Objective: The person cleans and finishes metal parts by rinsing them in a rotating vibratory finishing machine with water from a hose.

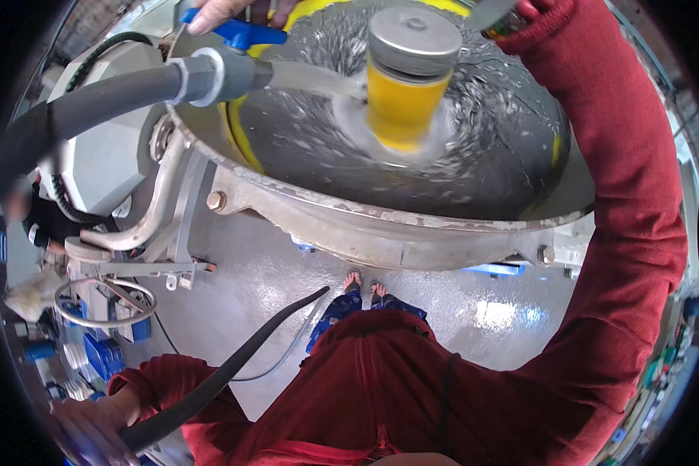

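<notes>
Left hand (85, 435) grips the black rubber hose (210, 384), feeding the grey nozzle (210, 76) rinsing the round steel tub (412, 225); right hand (485, 12) above it, grip seemingly closed, unclear.

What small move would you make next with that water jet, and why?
Probably swing the grey hose slightly sideways, so its jet leaves the yellow hub and sweeps the wall of the metal tub. The stream now strikes only the hub's side and splashes off it. The left hand grips a black hose low down.

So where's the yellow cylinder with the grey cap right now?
In the head view, top centre: the yellow cylinder stands mid-basin in the steel basin, hit by water from the grey hose nozzle on its left.
</notes>
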Available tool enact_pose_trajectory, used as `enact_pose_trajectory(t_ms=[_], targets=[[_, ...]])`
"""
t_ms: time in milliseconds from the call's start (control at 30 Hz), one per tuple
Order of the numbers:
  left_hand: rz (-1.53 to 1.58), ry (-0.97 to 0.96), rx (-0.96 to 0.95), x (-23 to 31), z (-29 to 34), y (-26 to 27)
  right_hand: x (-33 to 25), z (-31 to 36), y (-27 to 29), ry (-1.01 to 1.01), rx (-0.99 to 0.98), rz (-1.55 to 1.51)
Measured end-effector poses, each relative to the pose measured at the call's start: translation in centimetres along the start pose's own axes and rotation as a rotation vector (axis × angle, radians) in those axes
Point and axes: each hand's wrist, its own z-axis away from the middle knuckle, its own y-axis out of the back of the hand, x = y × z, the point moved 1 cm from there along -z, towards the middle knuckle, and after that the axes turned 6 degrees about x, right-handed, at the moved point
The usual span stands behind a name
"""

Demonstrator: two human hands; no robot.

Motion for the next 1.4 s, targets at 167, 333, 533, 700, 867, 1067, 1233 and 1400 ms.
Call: enact_pose_trajectory(t_ms=[167,333,533,700,867,1067,1233,1400], targets=[[-0.096,-0.035,0.061,0.4,2.6,-2.7,0.7,-0.1,-1.4,0.005,-0.008,-0.043],[-0.224,-0.023,0.147,-0.6,3.0,-3.8,-0.7,-0.1,-2.0,-0.061,0.045,0.014],[-0.501,0.017,0.297,-2.9,0.4,-5.0,1.8,-2.4,-3.2,-0.043,0.147,-0.048],[-0.597,0.009,0.292,-2.0,1.4,-5.3,2.0,-3.6,-3.2,0.005,0.247,-0.178],[-0.521,0.094,0.209,-0.4,1.5,-3.9,-0.7,-3.6,-1.8,-0.074,0.142,-0.144],[-0.411,0.227,0.151,7.2,3.7,-1.7,-3.1,-5.4,-2.6,-0.236,0.135,-0.024],[-0.199,0.140,-0.039,7.7,1.8,2.5,-0.4,-6.0,-3.1,-0.251,0.143,0.007],[-0.059,0.149,-0.175,6.8,-0.4,4.7,0.6,-7.8,-3.5,-0.249,0.117,-0.004]])
